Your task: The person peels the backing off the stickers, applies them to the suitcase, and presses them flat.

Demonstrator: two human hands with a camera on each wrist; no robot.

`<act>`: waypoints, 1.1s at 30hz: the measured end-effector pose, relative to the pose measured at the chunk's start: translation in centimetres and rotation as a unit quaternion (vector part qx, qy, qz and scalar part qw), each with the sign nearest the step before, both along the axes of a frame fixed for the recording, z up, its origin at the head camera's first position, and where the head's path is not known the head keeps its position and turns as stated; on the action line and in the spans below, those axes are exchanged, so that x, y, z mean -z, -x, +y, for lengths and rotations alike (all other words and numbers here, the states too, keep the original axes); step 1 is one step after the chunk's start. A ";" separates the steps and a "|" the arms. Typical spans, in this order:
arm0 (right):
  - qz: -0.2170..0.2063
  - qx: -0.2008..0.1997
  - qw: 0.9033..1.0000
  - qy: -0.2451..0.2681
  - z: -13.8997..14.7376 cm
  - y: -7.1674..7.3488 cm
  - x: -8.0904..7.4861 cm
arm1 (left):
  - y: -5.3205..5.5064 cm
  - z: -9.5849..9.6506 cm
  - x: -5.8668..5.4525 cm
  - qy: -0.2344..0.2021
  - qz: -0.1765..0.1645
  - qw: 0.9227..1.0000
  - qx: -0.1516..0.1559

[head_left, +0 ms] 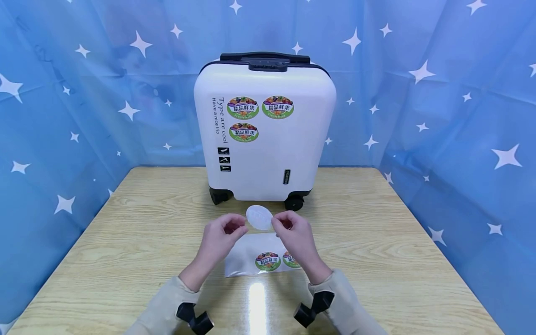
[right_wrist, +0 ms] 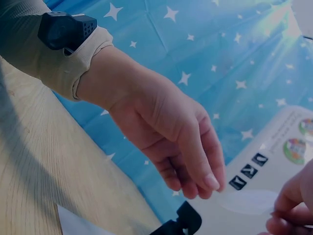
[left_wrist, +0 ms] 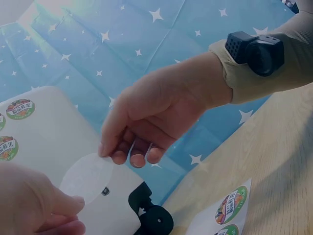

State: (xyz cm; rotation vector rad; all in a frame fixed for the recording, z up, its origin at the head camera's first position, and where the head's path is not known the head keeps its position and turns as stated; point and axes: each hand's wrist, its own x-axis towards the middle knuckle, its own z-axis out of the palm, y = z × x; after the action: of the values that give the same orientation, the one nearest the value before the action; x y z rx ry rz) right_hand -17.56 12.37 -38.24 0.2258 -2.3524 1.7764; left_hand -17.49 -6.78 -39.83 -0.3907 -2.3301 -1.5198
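An oval sticker [head_left: 259, 217], its pale side toward me, is held up in front of the white suitcase [head_left: 268, 125]. My right hand [head_left: 295, 237] pinches its right edge between thumb and index finger. On the other side, the fingertips of my left hand [head_left: 222, 235] are right at the sticker's left edge, loosely bent, and the sticker's outline shows uncovered beside them. Under the hands lies a white sticker sheet [head_left: 240, 253] with two fruit stickers showing, one partly hidden by my right hand. Three fruit stickers [head_left: 244, 132] are on the suitcase front.
The suitcase stands upright on black wheels [head_left: 294, 203] toward the back of the wooden table [head_left: 125, 260]. A blue curtain [head_left: 104, 93] with white stars surrounds the table. Black wrist cameras [head_left: 314, 309] sit on both sleeves.
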 end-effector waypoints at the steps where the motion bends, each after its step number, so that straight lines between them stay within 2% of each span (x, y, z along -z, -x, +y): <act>1: 0.000 -0.001 1.000 0.001 -0.1 0.0 -0.1 | 0.0 0.1 0.0 0.002 0.013 1.000 0.002; 4: 0.004 -0.005 1.000 0.004 -0.2 0.0 -0.3 | 0.0 0.3 0.0 0.011 0.045 0.999 0.007; 8: 0.013 -0.014 1.000 0.009 -0.5 0.0 -0.6 | 0.1 0.6 0.2 0.028 0.071 0.997 0.011; 13: 0.010 -0.022 1.000 0.016 -1.0 -0.1 -1.0 | 0.2 1.0 0.5 0.056 0.112 0.992 0.007; 20: 0.022 -0.029 0.999 0.022 -1.8 -1.9 -3.5 | 0.3 1.4 0.7 0.078 0.155 0.985 0.004; 24: 0.018 -0.030 0.999 0.020 -2.0 -2.2 -4.1 | 0.2 1.4 0.8 0.088 0.187 0.978 0.004; 30: 0.024 -0.029 0.999 0.029 -2.1 -2.1 -4.2 | 0.2 1.5 0.8 0.108 0.241 0.964 -0.004; 33: 0.025 -0.034 0.999 0.030 -2.1 -2.0 -4.3 | 0.2 1.6 0.9 0.111 0.256 0.960 -0.013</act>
State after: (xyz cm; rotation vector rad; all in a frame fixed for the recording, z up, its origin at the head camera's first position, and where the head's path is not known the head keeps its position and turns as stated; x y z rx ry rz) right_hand -15.51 10.24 -33.98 0.3424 -2.2794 1.8454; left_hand -17.68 -5.21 -40.69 -0.7124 -2.0736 -0.9901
